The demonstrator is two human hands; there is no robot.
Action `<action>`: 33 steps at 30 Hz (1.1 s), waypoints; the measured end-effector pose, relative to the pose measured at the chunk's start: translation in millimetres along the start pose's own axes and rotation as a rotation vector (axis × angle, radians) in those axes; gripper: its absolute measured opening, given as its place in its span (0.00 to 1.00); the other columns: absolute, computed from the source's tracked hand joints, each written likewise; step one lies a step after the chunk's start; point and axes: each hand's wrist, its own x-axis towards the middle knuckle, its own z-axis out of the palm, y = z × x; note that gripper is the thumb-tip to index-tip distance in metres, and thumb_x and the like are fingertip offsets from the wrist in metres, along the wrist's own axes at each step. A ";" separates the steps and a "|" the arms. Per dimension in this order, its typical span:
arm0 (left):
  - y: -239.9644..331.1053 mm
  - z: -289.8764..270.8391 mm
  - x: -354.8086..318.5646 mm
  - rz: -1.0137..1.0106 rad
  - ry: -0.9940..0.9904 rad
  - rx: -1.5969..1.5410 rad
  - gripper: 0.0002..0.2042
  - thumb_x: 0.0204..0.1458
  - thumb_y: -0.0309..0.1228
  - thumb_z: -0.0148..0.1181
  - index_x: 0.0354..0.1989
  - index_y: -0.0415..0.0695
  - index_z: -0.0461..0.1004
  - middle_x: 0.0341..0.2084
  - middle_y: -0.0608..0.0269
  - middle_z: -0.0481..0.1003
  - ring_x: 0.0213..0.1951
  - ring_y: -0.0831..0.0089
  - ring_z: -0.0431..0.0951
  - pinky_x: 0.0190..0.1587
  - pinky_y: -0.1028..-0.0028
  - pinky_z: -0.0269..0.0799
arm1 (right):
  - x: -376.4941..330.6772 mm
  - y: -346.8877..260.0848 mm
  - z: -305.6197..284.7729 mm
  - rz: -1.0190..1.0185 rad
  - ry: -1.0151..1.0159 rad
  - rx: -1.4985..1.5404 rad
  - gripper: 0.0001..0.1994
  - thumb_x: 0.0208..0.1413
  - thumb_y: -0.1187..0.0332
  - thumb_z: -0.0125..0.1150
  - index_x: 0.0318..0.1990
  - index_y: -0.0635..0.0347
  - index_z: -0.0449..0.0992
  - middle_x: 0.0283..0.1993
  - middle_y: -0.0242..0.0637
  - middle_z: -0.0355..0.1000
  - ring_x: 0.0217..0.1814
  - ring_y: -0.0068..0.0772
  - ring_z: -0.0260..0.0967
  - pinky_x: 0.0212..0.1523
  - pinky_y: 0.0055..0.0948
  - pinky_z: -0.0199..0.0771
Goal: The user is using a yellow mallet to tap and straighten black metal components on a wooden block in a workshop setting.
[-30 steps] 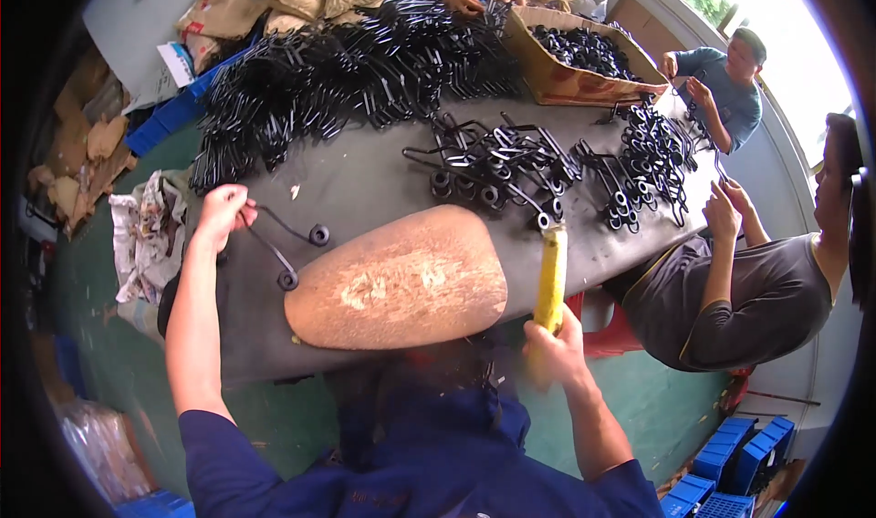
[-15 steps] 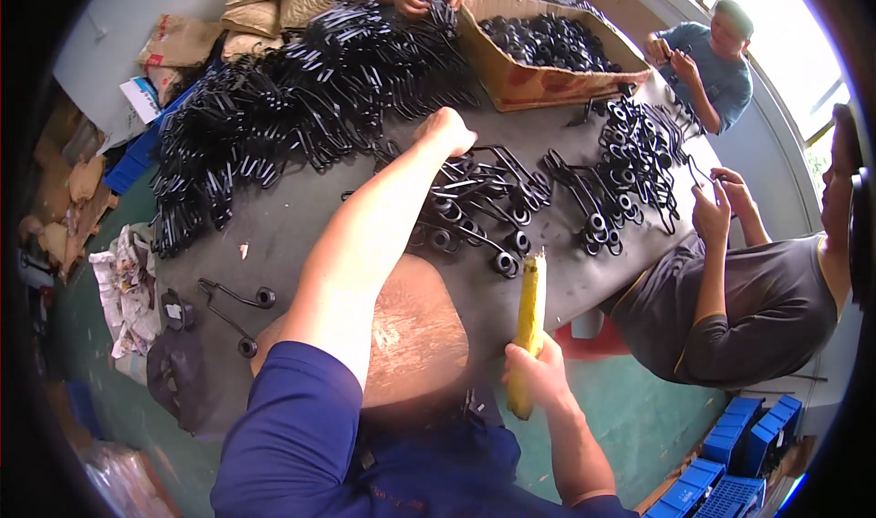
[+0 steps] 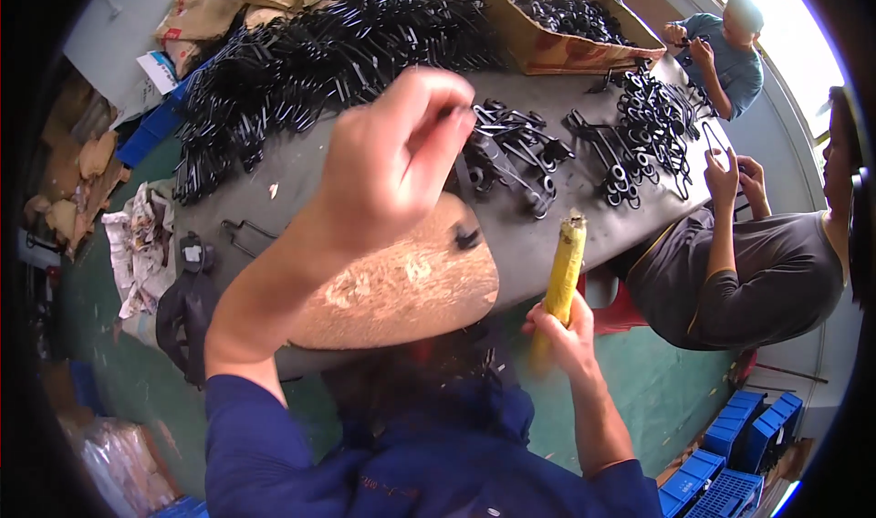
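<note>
My left hand (image 3: 392, 162) is raised above the brown wooden block (image 3: 401, 290), its fingers curled into a pinch. It seems to grip a black bent-wire piece with ring ends, blurred by motion; the fingers hide most of it. A blurred dark ring (image 3: 467, 237) shows over the block's far right part. My right hand (image 3: 568, 331) is closed round a yellow-wrapped stick (image 3: 566, 267), held upright right of the block with its frayed end up. Just beyond the left hand lies a small pile of black wire pieces (image 3: 516, 135) with rings.
A large heap of black bent wires (image 3: 301, 71) covers the table's far left. Behind stands a cardboard box (image 3: 584, 57) of black rings. More ringed pieces (image 3: 639, 135) lie at right, near a co-worker (image 3: 739, 262) holding a wire. Another person (image 3: 730, 57) works farther back. Blue crates (image 3: 730, 427) stand lower right.
My left hand has come back from the pile toward me and up, over the block. The stick in my right hand has shifted slightly up and right. The whole view has also shifted.
</note>
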 end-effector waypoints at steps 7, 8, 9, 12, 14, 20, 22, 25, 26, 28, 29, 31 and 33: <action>19.2 -42.7 -111.5 0.052 -0.155 0.212 0.09 0.51 0.19 0.60 0.39 0.38 0.69 0.23 0.55 0.75 0.20 0.62 0.76 0.23 0.70 0.71 | -72.5 -90.0 54.8 -0.655 -0.289 -0.321 0.15 0.32 0.73 0.62 0.33 0.63 0.72 0.30 0.39 0.72 0.26 0.31 0.69 0.30 0.26 0.71; 22.3 -39.2 -110.3 0.141 -0.173 0.249 0.09 0.51 0.20 0.60 0.39 0.39 0.69 0.24 0.55 0.75 0.20 0.61 0.77 0.23 0.68 0.71 | -74.2 -61.3 88.2 -0.883 -0.022 0.084 0.13 0.33 0.74 0.62 0.32 0.60 0.71 0.29 0.38 0.72 0.23 0.31 0.68 0.27 0.27 0.70; 24.0 -39.0 -112.4 0.115 -0.186 0.221 0.09 0.50 0.20 0.60 0.39 0.39 0.69 0.24 0.55 0.75 0.21 0.59 0.77 0.22 0.66 0.71 | -65.9 -24.2 78.6 -0.905 -0.083 -0.264 0.14 0.37 0.73 0.63 0.34 0.61 0.69 0.28 0.37 0.71 0.23 0.29 0.68 0.26 0.27 0.70; 22.1 -39.2 -119.3 0.070 -0.201 0.174 0.08 0.50 0.20 0.59 0.37 0.39 0.69 0.23 0.52 0.74 0.22 0.55 0.76 0.23 0.63 0.71 | -53.1 18.1 85.0 0.368 -0.309 -0.189 0.14 0.50 0.69 0.62 0.40 0.62 0.65 0.27 0.34 0.69 0.23 0.24 0.68 0.25 0.26 0.70; 14.9 -41.6 -107.7 0.078 -0.166 0.177 0.07 0.50 0.20 0.59 0.36 0.40 0.68 0.23 0.51 0.73 0.23 0.53 0.76 0.24 0.62 0.70 | -63.0 -12.4 91.2 0.474 -0.316 -0.141 0.11 0.56 0.68 0.59 0.39 0.62 0.64 0.27 0.33 0.68 0.24 0.22 0.67 0.25 0.24 0.70; 24.6 -46.8 -96.9 -0.026 -0.250 0.083 0.06 0.50 0.25 0.54 0.33 0.37 0.65 0.19 0.46 0.73 0.27 0.46 0.76 0.29 0.53 0.69 | -90.6 -14.5 118.6 -0.871 -0.330 0.307 0.09 0.43 0.77 0.59 0.33 0.70 0.68 0.26 0.40 0.71 0.24 0.30 0.70 0.27 0.27 0.74; 17.9 -45.4 -99.1 -0.072 -0.229 0.080 0.05 0.50 0.25 0.54 0.32 0.38 0.66 0.18 0.46 0.73 0.27 0.46 0.76 0.29 0.53 0.70 | -79.1 8.5 102.5 -0.667 -0.430 -0.646 0.11 0.48 0.69 0.62 0.36 0.64 0.69 0.26 0.38 0.70 0.23 0.32 0.69 0.25 0.27 0.71; 20.7 -46.7 -98.3 -0.117 -0.286 0.124 0.06 0.50 0.26 0.55 0.32 0.39 0.67 0.19 0.46 0.74 0.27 0.46 0.76 0.30 0.53 0.70 | -69.9 11.3 105.8 0.348 -0.570 -0.427 0.13 0.55 0.65 0.62 0.39 0.62 0.66 0.26 0.32 0.68 0.24 0.22 0.67 0.24 0.26 0.70; 14.0 -48.7 -98.9 -0.133 -0.278 0.159 0.06 0.50 0.27 0.55 0.32 0.38 0.67 0.18 0.46 0.73 0.27 0.45 0.76 0.30 0.53 0.70 | -73.8 -24.7 114.0 0.527 -0.592 -0.299 0.14 0.56 0.65 0.62 0.41 0.62 0.65 0.27 0.31 0.68 0.24 0.21 0.67 0.25 0.26 0.70; 6.1 -61.7 -93.6 -0.161 -0.195 0.078 0.05 0.50 0.25 0.59 0.30 0.39 0.69 0.16 0.54 0.72 0.17 0.63 0.73 0.22 0.66 0.66 | -80.0 -32.2 102.8 0.339 -0.631 -0.296 0.14 0.55 0.65 0.63 0.40 0.62 0.66 0.27 0.31 0.68 0.24 0.20 0.65 0.25 0.25 0.69; 1.2 -69.6 -93.6 -0.231 -0.154 0.068 0.05 0.50 0.25 0.59 0.30 0.39 0.69 0.15 0.58 0.71 0.17 0.69 0.71 0.21 0.69 0.65 | -85.1 -27.2 96.6 0.172 -0.587 -0.295 0.13 0.53 0.67 0.65 0.38 0.62 0.67 0.27 0.31 0.69 0.24 0.19 0.63 0.25 0.24 0.68; -15.2 -81.6 -90.0 -0.276 -0.111 0.074 0.05 0.51 0.24 0.60 0.30 0.38 0.69 0.14 0.64 0.71 0.16 0.80 0.66 0.20 0.73 0.62 | -73.6 -29.5 94.9 0.001 -0.474 -0.323 0.13 0.49 0.71 0.66 0.36 0.63 0.68 0.26 0.32 0.68 0.24 0.18 0.63 0.26 0.24 0.66; -6.0 -80.0 -88.7 -0.286 -0.147 0.138 0.05 0.51 0.23 0.59 0.29 0.38 0.68 0.13 0.63 0.69 0.16 0.78 0.66 0.21 0.73 0.63 | -77.9 -53.2 103.8 -0.118 -0.418 -0.144 0.12 0.46 0.75 0.65 0.35 0.63 0.68 0.25 0.32 0.69 0.23 0.21 0.65 0.26 0.24 0.67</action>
